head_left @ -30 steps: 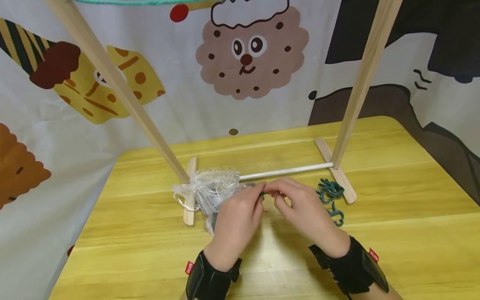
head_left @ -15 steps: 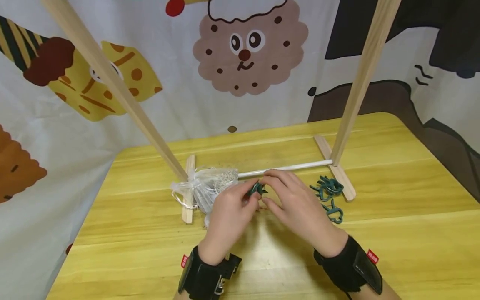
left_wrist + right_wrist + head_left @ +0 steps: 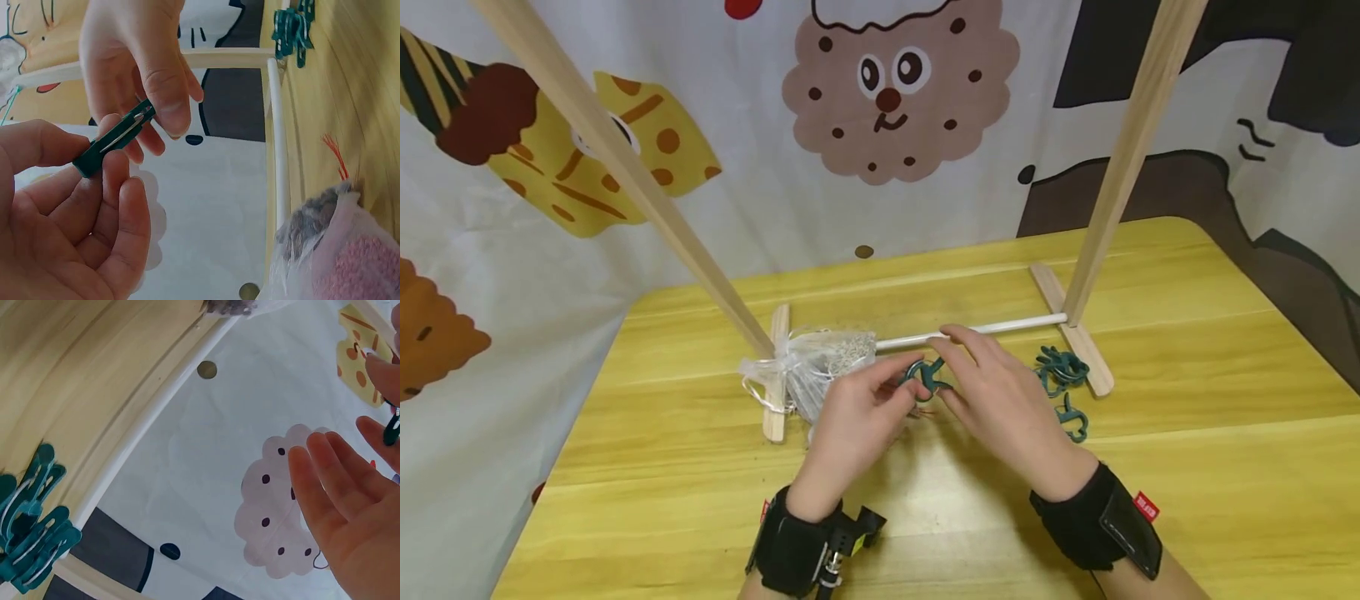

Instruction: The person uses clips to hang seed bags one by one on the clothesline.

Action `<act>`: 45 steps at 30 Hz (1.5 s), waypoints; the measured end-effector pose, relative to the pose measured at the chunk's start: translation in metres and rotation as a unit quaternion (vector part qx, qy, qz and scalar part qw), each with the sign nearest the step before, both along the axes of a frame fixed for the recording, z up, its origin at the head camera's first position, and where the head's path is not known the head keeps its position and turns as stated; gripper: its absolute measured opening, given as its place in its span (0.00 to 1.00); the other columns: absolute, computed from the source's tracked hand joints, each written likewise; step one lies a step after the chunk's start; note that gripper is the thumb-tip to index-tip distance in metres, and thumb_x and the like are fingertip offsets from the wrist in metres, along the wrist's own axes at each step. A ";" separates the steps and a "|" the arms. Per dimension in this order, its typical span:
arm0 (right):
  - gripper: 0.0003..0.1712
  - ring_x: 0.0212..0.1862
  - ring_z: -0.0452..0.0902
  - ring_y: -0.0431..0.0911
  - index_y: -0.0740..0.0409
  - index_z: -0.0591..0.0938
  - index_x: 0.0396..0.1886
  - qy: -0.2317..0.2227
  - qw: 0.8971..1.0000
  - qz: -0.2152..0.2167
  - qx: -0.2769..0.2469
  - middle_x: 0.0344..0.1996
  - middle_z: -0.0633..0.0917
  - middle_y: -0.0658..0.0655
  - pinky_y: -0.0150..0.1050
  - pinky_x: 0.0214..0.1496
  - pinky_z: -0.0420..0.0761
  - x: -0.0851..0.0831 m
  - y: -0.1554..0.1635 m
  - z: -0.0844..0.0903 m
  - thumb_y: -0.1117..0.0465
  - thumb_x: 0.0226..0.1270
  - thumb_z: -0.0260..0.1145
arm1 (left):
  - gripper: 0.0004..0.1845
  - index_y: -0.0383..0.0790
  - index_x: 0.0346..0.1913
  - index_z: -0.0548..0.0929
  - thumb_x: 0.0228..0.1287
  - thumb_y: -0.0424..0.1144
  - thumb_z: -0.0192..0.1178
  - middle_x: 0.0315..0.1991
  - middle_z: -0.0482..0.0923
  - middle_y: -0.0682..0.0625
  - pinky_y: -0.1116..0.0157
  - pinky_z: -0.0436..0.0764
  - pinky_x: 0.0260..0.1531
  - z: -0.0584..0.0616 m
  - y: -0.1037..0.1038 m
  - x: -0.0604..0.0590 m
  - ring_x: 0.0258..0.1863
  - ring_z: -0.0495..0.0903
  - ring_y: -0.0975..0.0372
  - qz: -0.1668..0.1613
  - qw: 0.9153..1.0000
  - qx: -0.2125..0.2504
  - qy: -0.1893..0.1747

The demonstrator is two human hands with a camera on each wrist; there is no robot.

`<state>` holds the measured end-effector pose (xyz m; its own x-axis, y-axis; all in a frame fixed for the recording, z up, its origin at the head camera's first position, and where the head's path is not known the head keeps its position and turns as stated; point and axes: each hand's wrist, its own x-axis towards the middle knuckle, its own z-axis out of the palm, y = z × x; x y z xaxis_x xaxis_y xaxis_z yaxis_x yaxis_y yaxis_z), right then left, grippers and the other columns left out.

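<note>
In the head view my left hand (image 3: 857, 417) pinches a dark green spring clip (image 3: 928, 377) between thumb and fingers. The clip's two handles point right, toward my right hand (image 3: 1003, 408). That hand's thumb and fingers are spread around the handle end, and the index finger stays apart from it. Close up in the left wrist view, the clip (image 3: 115, 140) shows its metal spring along one side. The right thumb overlaps its far end there; contact is unclear. More green clips (image 3: 1062, 368) lie heaped right of the right hand, with a single clip (image 3: 1072, 419) nearer me.
A wooden stand has a left post (image 3: 640, 183), a right post (image 3: 1131, 158) and a white rod (image 3: 1015, 325) low between them. Sheer drawstring bags (image 3: 823, 367) lie by the left foot, partly behind my left hand. All rest on a yellow wood-grain table (image 3: 647, 492).
The clip, mostly hidden between the fingertips a second ago, has come into view with its handles toward the right hand. The right fingers have moved away from the left fingertips and spread.
</note>
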<state>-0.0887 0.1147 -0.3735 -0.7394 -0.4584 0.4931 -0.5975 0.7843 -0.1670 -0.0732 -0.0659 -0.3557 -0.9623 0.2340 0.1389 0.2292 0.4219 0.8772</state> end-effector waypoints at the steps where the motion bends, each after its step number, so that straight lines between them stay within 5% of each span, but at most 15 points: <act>1: 0.34 0.54 0.68 0.51 0.55 0.70 0.57 0.002 1.000 -0.002 0.000 0.56 0.70 0.59 0.43 0.40 0.77 0.000 0.001 0.000 0.57 0.48 0.71 | 0.17 0.56 0.52 0.77 0.60 0.37 0.54 0.30 0.80 0.59 0.68 0.72 0.12 0.000 -0.001 0.000 0.17 0.75 0.67 -0.005 1.000 0.011 -0.017; 6: 0.32 0.51 0.70 0.51 0.54 0.73 0.55 0.004 1.000 0.000 0.003 0.57 0.70 0.58 0.41 0.35 0.77 -0.001 0.004 0.002 0.55 0.48 0.71 | 0.16 0.59 0.50 0.77 0.62 0.38 0.52 0.29 0.81 0.56 0.67 0.61 0.02 0.003 -0.005 -0.002 0.03 0.60 0.63 -0.033 0.993 0.073 -0.091; 15: 0.25 0.43 0.75 0.46 0.57 0.78 0.45 0.017 1.000 0.020 0.003 0.44 0.79 0.54 0.38 0.33 0.79 -0.001 0.005 0.000 0.50 0.47 0.69 | 0.14 0.46 0.51 0.77 0.64 0.34 0.50 0.30 0.79 0.46 0.61 0.60 0.02 0.021 -0.008 0.000 0.03 0.58 0.64 -0.060 0.976 0.141 -0.157; 23: 0.22 0.27 0.78 0.43 0.57 0.80 0.37 0.028 0.999 0.025 0.018 0.30 0.82 0.53 0.33 0.18 0.73 -0.001 0.003 -0.004 0.46 0.48 0.67 | 0.14 0.48 0.51 0.77 0.64 0.35 0.51 0.31 0.79 0.45 0.63 0.62 0.02 0.018 -0.009 -0.002 0.03 0.59 0.65 -0.048 0.985 0.091 -0.142; 30: 0.18 0.24 0.77 0.42 0.57 0.81 0.35 0.023 0.999 0.021 0.029 0.27 0.83 0.52 0.33 0.16 0.71 0.000 0.003 -0.004 0.48 0.50 0.67 | 0.12 0.61 0.49 0.77 0.63 0.44 0.53 0.29 0.79 0.54 0.64 0.64 0.03 -0.007 -0.012 -0.012 0.02 0.60 0.62 -0.036 0.992 0.060 -0.109; 39: 0.13 0.17 0.72 0.38 0.53 0.80 0.26 0.027 0.999 0.025 0.030 0.18 0.79 0.47 0.31 0.12 0.64 0.001 0.003 -0.005 0.48 0.51 0.68 | 0.12 0.49 0.50 0.78 0.64 0.38 0.52 0.26 0.79 0.48 0.63 0.62 0.01 0.013 -0.008 -0.004 0.02 0.58 0.67 -0.033 0.991 0.065 -0.114; 45: 0.11 0.16 0.68 0.37 0.51 0.78 0.21 0.025 0.999 0.027 0.029 0.15 0.76 0.44 0.30 0.12 0.61 0.000 0.004 -0.005 0.50 0.53 0.67 | 0.13 0.55 0.49 0.79 0.63 0.46 0.53 0.25 0.79 0.56 0.65 0.67 0.06 -0.003 -0.010 -0.011 0.05 0.63 0.62 -0.024 0.996 0.015 -0.086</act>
